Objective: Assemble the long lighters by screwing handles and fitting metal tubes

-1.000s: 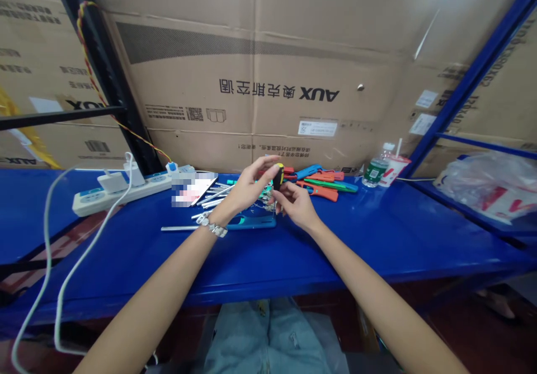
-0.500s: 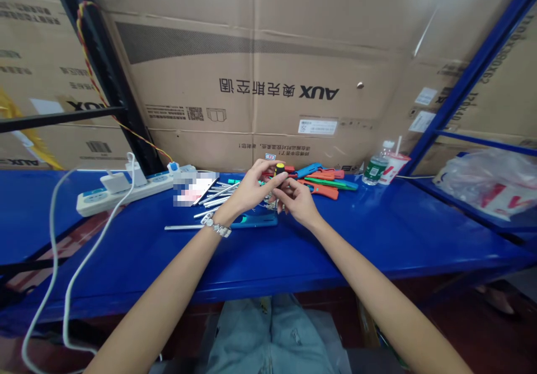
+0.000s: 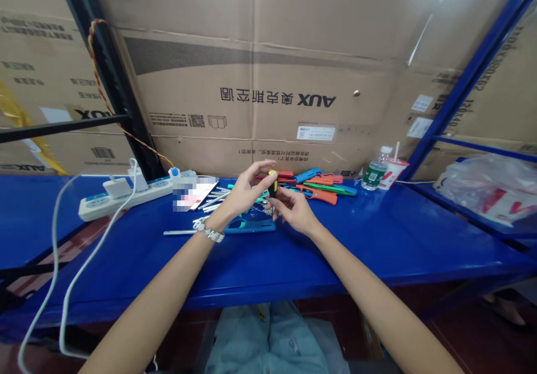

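Above the middle of the blue table, my left hand (image 3: 250,188) is closed with thumb and fingers on a small screwdriver (image 3: 273,186), whose black and yellow handle stands tilted. Just below the handle, my right hand (image 3: 293,210) is closed in a pinch at its lower end. What sits between the right fingertips is mostly hidden. Under my left wrist lies a long-nosed lighter with a blue handle (image 3: 251,226) and a metal tube. Several loose metal tubes (image 3: 215,199) lie left of my hands. Orange lighter handles (image 3: 323,195), with red, green and blue ones, are heaped behind my right hand.
A white power strip (image 3: 126,196) with plugs and cables stands at the left. Beside it lies a blurred flat card (image 3: 193,193). A water bottle (image 3: 374,170) and a cup with a straw (image 3: 393,172) stand back right, near a plastic bag (image 3: 482,186). Cardboard (image 3: 272,60) walls the back.
The screwdriver's handle has gone from near upright to more tilted, and both hands have shifted slightly left. The view has tipped a little upward.
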